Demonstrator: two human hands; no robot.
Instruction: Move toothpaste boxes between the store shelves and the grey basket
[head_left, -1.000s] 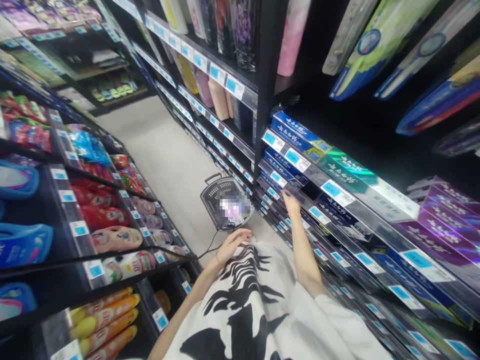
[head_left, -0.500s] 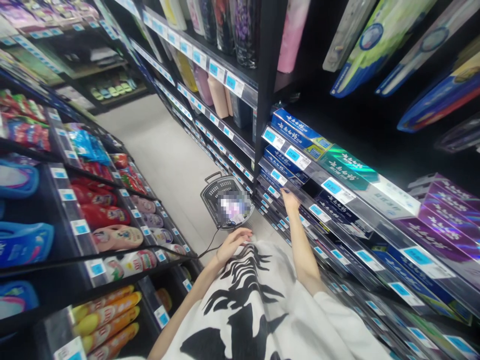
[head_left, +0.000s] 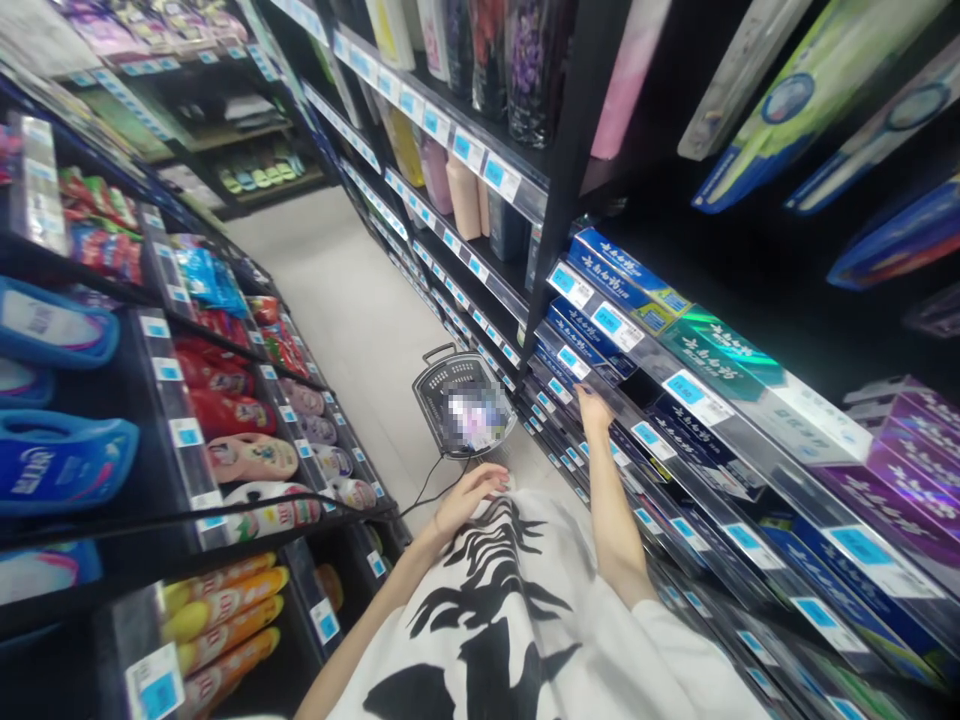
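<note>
My right hand (head_left: 595, 411) is at the front edge of a shelf on the right, by the price tags. Its fingertips meet the clear label strip, and most of its fingers are hidden, so what they hold cannot be told. Just above are dark blue toothpaste boxes (head_left: 581, 325). In front of my shirt is my left hand (head_left: 472, 492), fingers stretched out and holding nothing. Beyond it a black shopping basket (head_left: 433, 385) stands on the floor, its contents blurred out. A dark cord (head_left: 424, 500) runs near my left hand.
Green toothpaste boxes (head_left: 720, 352) and purple boxes (head_left: 911, 460) fill the right shelf, with packaged toothbrushes (head_left: 787, 100) hanging above. Detergent bottles (head_left: 64, 465) line the left shelves. The pale aisle floor (head_left: 330, 255) runs between the two.
The whole view has shifted, so shelves and basket appear slightly further right. Both hands keep nearly the same places, the right one still at the shelf edge.
</note>
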